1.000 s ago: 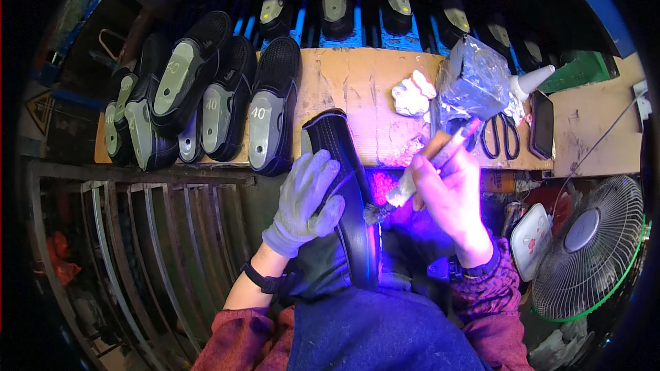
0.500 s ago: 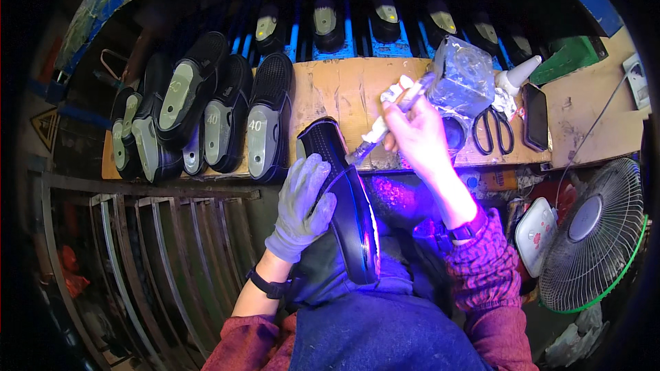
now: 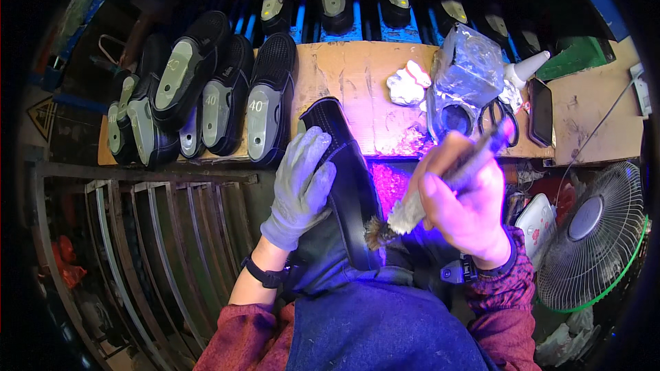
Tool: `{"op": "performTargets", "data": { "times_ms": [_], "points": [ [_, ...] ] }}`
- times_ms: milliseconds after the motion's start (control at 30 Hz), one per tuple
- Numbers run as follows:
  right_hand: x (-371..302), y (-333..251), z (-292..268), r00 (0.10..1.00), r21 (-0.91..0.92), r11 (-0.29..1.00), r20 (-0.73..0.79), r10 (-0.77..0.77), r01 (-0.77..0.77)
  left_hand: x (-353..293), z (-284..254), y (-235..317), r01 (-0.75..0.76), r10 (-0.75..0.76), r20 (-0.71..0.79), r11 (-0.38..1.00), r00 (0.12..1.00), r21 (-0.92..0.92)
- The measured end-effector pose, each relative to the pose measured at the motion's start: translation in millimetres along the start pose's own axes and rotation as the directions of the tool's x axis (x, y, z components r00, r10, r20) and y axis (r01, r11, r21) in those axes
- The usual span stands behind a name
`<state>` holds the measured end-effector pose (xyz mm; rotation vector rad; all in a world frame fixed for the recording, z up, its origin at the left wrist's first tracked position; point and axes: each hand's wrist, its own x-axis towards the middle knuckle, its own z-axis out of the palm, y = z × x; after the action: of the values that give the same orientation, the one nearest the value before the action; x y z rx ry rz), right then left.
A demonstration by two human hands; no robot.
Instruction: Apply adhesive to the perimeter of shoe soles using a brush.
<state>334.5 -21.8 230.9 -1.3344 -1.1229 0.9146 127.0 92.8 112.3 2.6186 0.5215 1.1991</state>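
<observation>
Two hands: working apart, one at either side of a single black shoe.
Shoe: slanting between them, its perforated end pointing toward eleven o'clock over the front edge of the worktable, its smooth end pointing toward six, at the apron; whatever is supporting it underneath is hiding from view.
Gloved left hand: lying at the shoe's nine o'clock, fingers and thumb spreading over the upper rather than visibly clamping. Steady, flat pressure is probably serving best here — pinching is likely tipping the shoe.
Bare right hand: gripping the brush at the shoe's three o'clock, the handle angling toward two.
Bristles: meeting, or very nearly meeting, the shoe's edge at five o'clock; blur is hiding the exact contact.
Stroke: calling, in my judgement, for light, even pressure following the edge's curve, with the tips avoiding the perforations.
Cup: sitting at twelve o'clock from the right hand; I am not making out its contents. Overloading the bristles is probably risking smears.
Neighbouring shoes: standing at ten o'clock — well apart from the brush, a gap worth preserving.
</observation>
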Motion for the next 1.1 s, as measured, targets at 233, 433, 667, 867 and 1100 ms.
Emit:
{"op": "performTargets", "data": {
  "times_ms": [233,433,667,867,1100],
  "points": [
    [-7,-24,-15,0.799,-0.022,0.828,0.278,-0.533,0.560,19,-8,-7,-0.051,0.051,0.005,0.998,0.999,-0.032],
    [3,-36,-26,0.800,-0.216,0.776,0.276,-0.533,0.592,51,-49,-1,0.118,-0.085,0.283,0.988,0.955,-0.102],
    [38,-30,-14,0.894,0.149,0.934,-0.371,-0.251,0.324,48,-59,26,0.733,-0.289,0.753,0.582,0.591,-0.352],
    [53,-12,-11,0.906,0.072,0.905,-0.097,-0.412,0.419,43,-50,20,0.731,-0.289,0.820,0.649,0.493,-0.211],
    [24,22,-6,0.902,0.161,0.891,0.007,-0.432,0.425,42,-40,6,0.900,-0.259,0.867,0.228,0.425,-0.373]
  ]
}}
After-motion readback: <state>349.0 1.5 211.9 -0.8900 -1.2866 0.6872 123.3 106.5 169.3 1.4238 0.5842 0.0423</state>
